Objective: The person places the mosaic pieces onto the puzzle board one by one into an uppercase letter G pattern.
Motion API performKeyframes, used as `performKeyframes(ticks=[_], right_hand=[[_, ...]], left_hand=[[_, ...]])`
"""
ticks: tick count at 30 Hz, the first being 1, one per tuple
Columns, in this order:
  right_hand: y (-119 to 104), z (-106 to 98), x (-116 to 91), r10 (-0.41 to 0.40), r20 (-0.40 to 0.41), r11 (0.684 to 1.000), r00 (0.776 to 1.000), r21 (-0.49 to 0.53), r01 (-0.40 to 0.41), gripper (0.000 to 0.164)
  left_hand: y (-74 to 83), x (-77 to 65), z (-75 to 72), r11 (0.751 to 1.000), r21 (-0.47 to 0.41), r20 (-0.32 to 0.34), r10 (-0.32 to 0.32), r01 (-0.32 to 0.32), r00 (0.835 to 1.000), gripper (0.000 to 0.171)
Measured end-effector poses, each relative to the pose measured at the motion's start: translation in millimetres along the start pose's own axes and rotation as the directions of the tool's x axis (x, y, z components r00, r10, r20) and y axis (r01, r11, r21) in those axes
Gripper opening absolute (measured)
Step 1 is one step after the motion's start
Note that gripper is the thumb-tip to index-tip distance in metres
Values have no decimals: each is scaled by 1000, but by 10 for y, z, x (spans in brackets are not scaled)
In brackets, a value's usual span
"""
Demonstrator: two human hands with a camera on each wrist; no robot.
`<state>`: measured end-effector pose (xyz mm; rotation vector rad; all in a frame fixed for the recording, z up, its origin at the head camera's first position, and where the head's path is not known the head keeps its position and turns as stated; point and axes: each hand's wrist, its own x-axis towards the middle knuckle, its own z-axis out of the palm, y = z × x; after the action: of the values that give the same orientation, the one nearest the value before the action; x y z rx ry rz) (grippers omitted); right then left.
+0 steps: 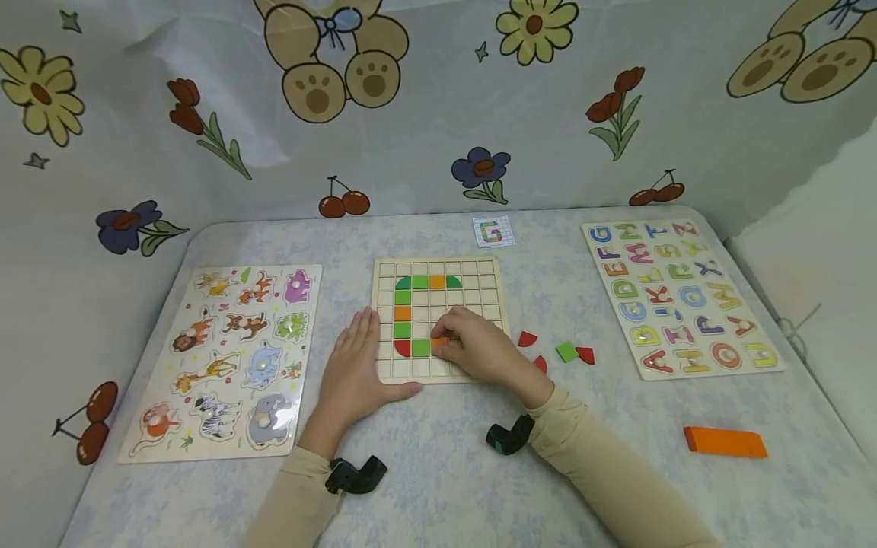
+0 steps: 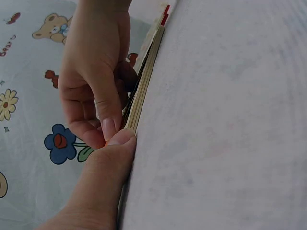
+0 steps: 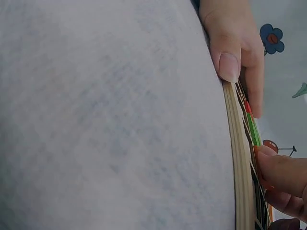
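A wooden grid board (image 1: 482, 298) lies in the middle of the table, with green, orange and red tiles set in a C-like outline. My left hand (image 1: 351, 380) rests along the board's left edge, fingers straight, its thumb (image 2: 108, 165) at the front edge. Over the lower row, my right hand (image 1: 483, 348) pinches an orange square tile (image 1: 437, 343) just right of a green square tile (image 1: 420, 348). A red rounded tile (image 1: 402, 348) fills the lower left corner of the outline. Part of the orange tile is hidden by the right fingers.
Right of the board lie a green square (image 1: 567, 351) and several red rounded pieces (image 1: 527, 339). A pattern card (image 1: 493, 231) sits behind the board. An animal puzzle (image 1: 226, 365) is at left, a letter puzzle (image 1: 678, 301) at right, an orange block (image 1: 726, 442) at front right.
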<state>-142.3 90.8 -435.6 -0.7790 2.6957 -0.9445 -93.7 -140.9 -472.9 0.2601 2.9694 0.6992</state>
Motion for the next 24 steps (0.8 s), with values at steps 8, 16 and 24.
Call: performKeyframes(ticks=[8, 16, 24], right_hand=[[-15, 6, -46, -37, -5, 998, 999, -44, 36, 11], [-23, -112, -182, -53, 5, 995, 999, -83, 53, 32], [240, -471, -407, 181, -47, 979, 982, -87, -185, 40]], left_hand=[[-5, -14, -4, 1000, -9, -5, 5, -5, 1000, 139], [-19, -15, 14, 1000, -1, -10, 5, -5, 1000, 139], [-13, -3, 14, 1000, 2, -28, 21, -21, 999, 139]])
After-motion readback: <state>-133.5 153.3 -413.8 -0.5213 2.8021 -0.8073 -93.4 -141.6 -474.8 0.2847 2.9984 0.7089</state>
